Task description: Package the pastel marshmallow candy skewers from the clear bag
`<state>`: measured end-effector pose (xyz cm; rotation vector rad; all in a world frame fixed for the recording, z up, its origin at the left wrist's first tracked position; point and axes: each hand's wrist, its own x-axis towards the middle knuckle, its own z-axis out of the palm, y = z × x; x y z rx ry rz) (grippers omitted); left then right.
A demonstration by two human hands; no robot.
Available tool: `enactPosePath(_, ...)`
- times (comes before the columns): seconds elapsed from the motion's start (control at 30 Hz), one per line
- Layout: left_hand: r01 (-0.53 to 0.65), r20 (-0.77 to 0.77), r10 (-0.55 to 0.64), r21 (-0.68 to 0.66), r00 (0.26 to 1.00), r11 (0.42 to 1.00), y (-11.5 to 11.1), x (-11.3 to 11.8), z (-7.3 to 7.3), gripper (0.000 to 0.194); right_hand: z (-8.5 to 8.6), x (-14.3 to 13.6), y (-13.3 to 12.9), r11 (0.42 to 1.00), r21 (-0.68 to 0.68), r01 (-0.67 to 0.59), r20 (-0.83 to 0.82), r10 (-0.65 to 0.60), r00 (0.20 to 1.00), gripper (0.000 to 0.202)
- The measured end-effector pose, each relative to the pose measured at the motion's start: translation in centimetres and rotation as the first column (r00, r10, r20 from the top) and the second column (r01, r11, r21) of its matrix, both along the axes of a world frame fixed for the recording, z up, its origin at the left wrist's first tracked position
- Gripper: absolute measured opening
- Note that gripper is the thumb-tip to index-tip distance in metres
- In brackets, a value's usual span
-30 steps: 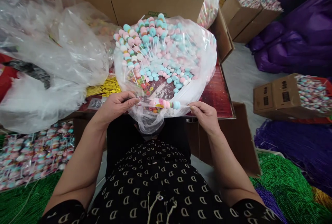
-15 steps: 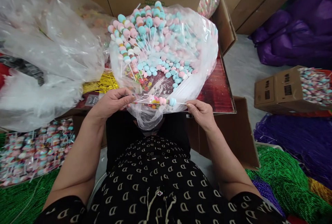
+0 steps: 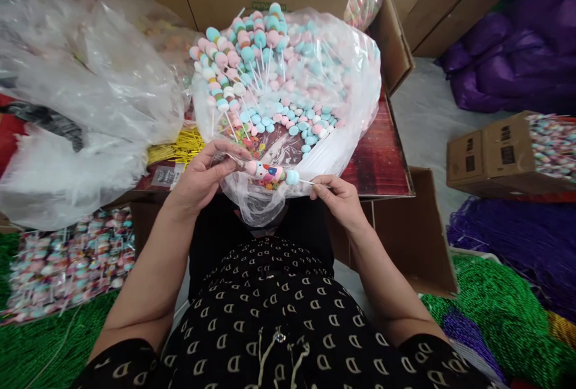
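the left hand (image 3: 204, 174) pinches the end of a clear, printed wrapper (image 3: 269, 171) between thumb and fingers, while the right hand (image 3: 339, 198) pinches the white stick of a candy skewer (image 3: 282, 174). the skewer lies between the two hands, slightly tilted, its pink end in the wrapper near the left hand, its blue end toward the right. beyond both hands, loose candies (image 3: 294, 130) and more skewers (image 3: 247, 54) lie with a plastic bag (image 3: 366, 86). gold ties (image 3: 180, 147) sit just beyond the left hand.
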<state>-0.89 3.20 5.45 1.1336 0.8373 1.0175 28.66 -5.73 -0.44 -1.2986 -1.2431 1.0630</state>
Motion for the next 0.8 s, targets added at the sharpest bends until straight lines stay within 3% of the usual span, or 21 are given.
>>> enactPosePath(0.13,-0.021,0.318,0.025,-0.016,0.948,1.0,-0.5,1.7,0.3,0.045,-1.0,-2.1,0.1,0.999,-0.02,0.031,-0.084,-0.033,0.996,0.034)
enactPosePath(0.2,-0.087,0.378,0.081,-0.003,0.922,0.996,-0.7,2.7,0.6,0.049,-1.3,-3.2,0.1,0.999,-0.038,0.035,-0.122,-0.039,0.992,0.036)
enactPosePath(0.3,-0.16,0.357,0.143,0.017,0.923,0.987,-1.0,4.2,1.0,0.049,-1.3,-4.6,0.1,0.999,-0.045,0.003,-0.178,-0.011,0.984,0.037)
enactPosePath(0.5,-0.132,0.368,0.117,0.016,0.923,0.991,-1.8,6.9,1.5,0.032,-0.4,-6.6,-0.1,0.986,-0.015,-0.165,-0.19,0.159,0.969,0.044)
enactPosePath(0.67,-0.105,0.334,0.097,0.007,0.938,0.994,-2.5,7.7,0.3,0.028,-0.9,-8.5,-0.1,0.991,-0.043,-0.125,-0.3,0.107,0.948,0.045)
enactPosePath(0.8,-0.036,0.282,0.03,0.019,0.959,0.999,-2.3,6.4,0.0,0.043,-1.5,-9.1,-0.3,0.991,-0.076,-0.109,-0.419,0.067,0.906,0.042)
